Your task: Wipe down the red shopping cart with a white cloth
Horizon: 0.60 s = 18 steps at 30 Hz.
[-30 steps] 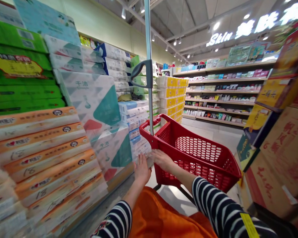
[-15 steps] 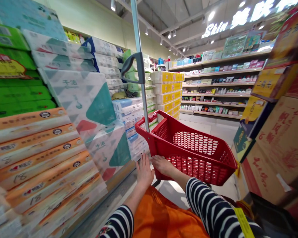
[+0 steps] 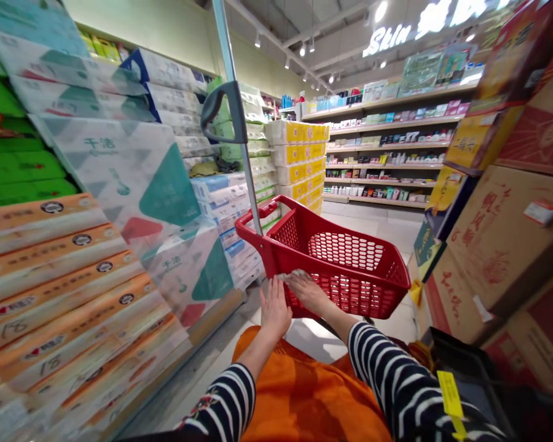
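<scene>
A red plastic shopping basket (image 3: 350, 258) on wheels stands in the aisle before me, its grey pull handle (image 3: 225, 107) rising on a metal pole. My left hand (image 3: 275, 307) is open, fingers stretched flat beside the basket's near corner. My right hand (image 3: 306, 288) rests palm down on the basket's near rim, fingers extended. Both arms wear striped sleeves; an orange garment covers my lap.
Stacked tissue packs (image 3: 120, 184) fill the left side, orange-banded packs (image 3: 64, 276) lowest. Yellow packs (image 3: 299, 153) stand further down the aisle. Cardboard cartons (image 3: 502, 245) are piled at the right. Shelves of small goods (image 3: 387, 159) line the back under a lit sign.
The view has swung right, so the basket and shelves sit further left in the picture. Both hands have stayed at the basket's near rim, the left hand drawing slightly closer to it.
</scene>
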Each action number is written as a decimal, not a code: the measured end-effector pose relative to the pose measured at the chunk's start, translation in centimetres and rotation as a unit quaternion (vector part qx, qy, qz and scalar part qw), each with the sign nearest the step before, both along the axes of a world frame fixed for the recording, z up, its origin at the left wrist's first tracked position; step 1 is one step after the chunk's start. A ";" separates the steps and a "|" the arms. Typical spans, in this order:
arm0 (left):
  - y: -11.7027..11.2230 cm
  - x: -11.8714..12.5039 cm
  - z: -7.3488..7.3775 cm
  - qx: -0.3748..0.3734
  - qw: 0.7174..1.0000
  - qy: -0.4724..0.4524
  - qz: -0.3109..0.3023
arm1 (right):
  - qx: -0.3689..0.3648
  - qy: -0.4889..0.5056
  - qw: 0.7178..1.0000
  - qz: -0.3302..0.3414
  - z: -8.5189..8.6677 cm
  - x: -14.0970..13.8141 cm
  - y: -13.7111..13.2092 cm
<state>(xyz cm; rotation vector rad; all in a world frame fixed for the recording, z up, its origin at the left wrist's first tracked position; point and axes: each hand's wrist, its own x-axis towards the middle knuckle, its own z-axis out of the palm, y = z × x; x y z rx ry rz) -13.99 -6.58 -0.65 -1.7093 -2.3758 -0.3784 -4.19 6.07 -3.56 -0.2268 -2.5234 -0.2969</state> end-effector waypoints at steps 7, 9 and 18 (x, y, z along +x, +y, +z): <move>0.6 1.6 -0.5 -0.006 1.000 -0.005 -0.016 | 0.003 0.067 0.998 -0.019 2.0 3.7 -0.1; 1.1 2.0 0.0 0.001 1.000 -0.007 -0.017 | 0.018 0.111 0.992 -0.054 3.5 4.8 0.7; 1.3 5.6 -1.6 -0.033 0.992 0.043 -0.112 | -0.001 0.049 0.994 -0.097 -3.0 8.0 -0.3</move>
